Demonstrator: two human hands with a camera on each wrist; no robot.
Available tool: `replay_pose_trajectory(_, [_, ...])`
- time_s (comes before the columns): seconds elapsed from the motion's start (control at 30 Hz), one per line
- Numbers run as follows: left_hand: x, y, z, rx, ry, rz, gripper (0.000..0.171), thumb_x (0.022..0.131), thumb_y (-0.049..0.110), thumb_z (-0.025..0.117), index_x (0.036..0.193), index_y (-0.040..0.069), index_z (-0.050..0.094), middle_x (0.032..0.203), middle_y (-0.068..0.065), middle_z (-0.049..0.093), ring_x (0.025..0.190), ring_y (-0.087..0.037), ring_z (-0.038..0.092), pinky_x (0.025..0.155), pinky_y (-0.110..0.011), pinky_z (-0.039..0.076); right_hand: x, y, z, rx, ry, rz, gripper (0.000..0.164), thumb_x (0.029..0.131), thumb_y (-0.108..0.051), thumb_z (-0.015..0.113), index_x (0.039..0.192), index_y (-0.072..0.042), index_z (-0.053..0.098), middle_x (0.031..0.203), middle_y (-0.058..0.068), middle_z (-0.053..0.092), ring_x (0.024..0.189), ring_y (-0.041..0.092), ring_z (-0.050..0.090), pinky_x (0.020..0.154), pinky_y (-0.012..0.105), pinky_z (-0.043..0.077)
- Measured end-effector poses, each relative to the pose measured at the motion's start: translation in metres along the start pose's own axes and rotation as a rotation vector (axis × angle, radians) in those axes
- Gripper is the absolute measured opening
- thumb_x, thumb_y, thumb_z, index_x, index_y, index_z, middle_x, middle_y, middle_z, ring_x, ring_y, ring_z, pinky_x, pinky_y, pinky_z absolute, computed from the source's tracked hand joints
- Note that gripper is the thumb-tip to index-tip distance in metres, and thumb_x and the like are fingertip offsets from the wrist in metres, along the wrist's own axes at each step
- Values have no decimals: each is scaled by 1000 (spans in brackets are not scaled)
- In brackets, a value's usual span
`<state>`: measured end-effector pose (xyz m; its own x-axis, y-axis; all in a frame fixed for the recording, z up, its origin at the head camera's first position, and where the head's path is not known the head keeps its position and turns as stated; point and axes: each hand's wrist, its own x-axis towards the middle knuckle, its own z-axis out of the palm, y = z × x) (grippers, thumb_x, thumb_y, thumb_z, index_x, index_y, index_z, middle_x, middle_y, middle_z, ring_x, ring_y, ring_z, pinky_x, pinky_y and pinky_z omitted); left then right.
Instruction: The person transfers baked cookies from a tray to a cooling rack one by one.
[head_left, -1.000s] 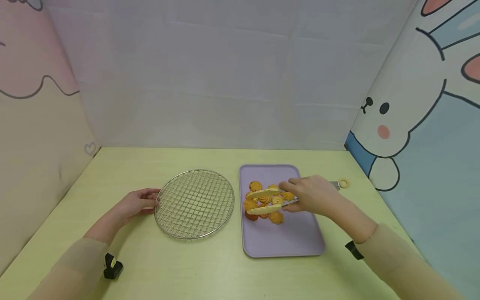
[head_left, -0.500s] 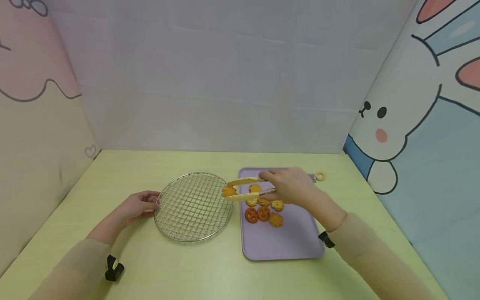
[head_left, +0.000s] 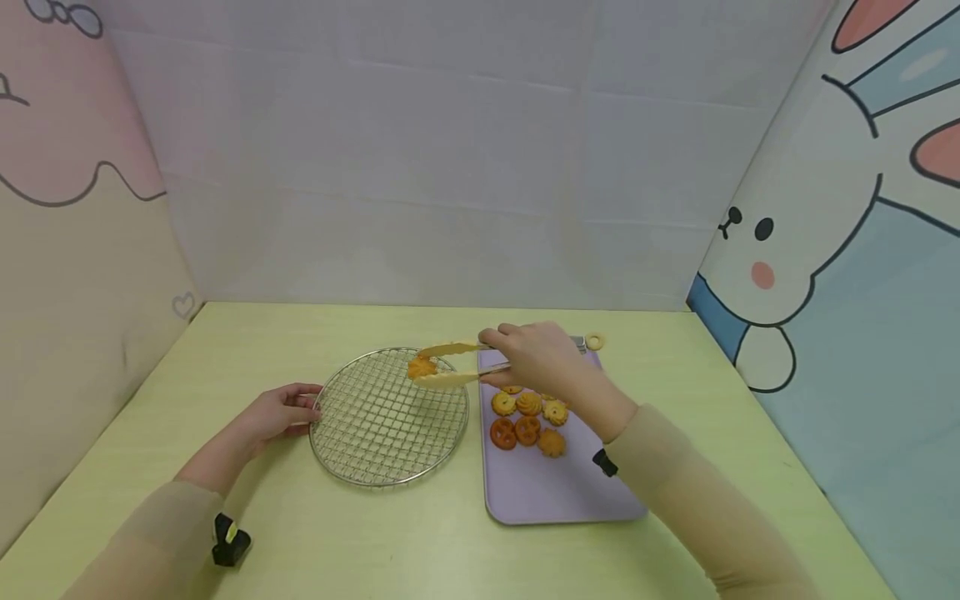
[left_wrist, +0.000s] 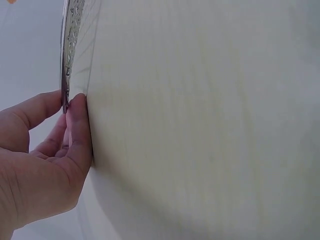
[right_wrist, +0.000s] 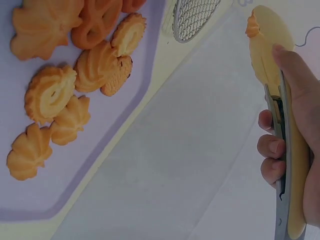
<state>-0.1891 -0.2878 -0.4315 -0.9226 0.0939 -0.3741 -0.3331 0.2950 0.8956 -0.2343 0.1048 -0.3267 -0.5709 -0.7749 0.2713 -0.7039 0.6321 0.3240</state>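
Observation:
My right hand (head_left: 536, 354) grips a pair of tongs (head_left: 450, 380) with cream-coloured tips and metal arms. Between the tips is a golden cookie (head_left: 421, 367), held over the upper right part of a round wire rack (head_left: 382, 425). In the right wrist view the fingers (right_wrist: 271, 146) curl round the tong handles, and only a bit of the cookie shows. On the left, my left hand (head_left: 277, 414) pinches the rack's rim between thumb and fingers; the left wrist view shows the rim (left_wrist: 64, 65) from the side, with the fingers under it.
Right of the rack lies a purple tray (head_left: 562, 492) with several cookies (head_left: 528, 404) and pretzel-shaped ones (head_left: 503, 433) on it. The right forearm crosses over the tray's right side. A pale back wall (head_left: 420, 167) and two decorated side walls bound the yellow table (head_left: 337, 542).
The tongs closed on a cookie on the tray, and my right hand has carried it left, up and over the rack. My left hand stays at the rack's rim.

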Motion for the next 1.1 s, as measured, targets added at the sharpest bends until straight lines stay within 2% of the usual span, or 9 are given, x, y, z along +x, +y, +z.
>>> replay_pose_trajectory(0.23, [1, -2, 0, -6, 13, 6, 65, 89, 5, 63, 144, -4, 29, 100, -2, 50, 87, -8, 54, 78, -25, 53, 19, -11, 14, 21, -52, 61, 54, 82, -63, 59, 118, -22, 59, 88, -5, 64, 48, 8, 45, 38, 22, 35])
replay_pose_trajectory(0.47, [1, -2, -2, 6, 14, 6, 65, 90, 3, 61, 145, -3, 28, 102, -5, 48, 89, -9, 53, 78, -25, 53, 36, -26, 32, 63, -2, 74, 51, 82, -58, 63, 115, -20, 60, 84, -3, 63, 46, 10, 44, 40, 24, 38])
replay_pose_trajectory(0.6, [1, -1, -2, 17, 13, 7, 65, 90, 4, 62, 145, -1, 28, 102, -4, 48, 89, -9, 52, 78, -25, 52, 44, -32, 42, 66, -16, 97, 51, 82, -59, 62, 114, -19, 60, 82, -3, 62, 45, 10, 41, 39, 24, 35])
replay_pose_trajectory(0.8, [0, 1, -2, 18, 19, 6, 66, 89, 4, 62, 145, -2, 28, 100, -3, 48, 88, -11, 52, 77, -25, 52, 57, -36, 54, 75, -94, 151, 52, 83, -61, 59, 113, -19, 58, 82, -4, 62, 45, 10, 39, 39, 23, 32])
replay_pose_trajectory(1.1, [-2, 1, 1, 20, 15, 2, 66, 90, 3, 61, 146, -2, 27, 101, -5, 48, 89, -10, 52, 79, -26, 52, 73, -46, 66, 38, -230, 142, 56, 84, -63, 56, 120, -19, 56, 91, -4, 64, 51, 11, 48, 43, 25, 41])
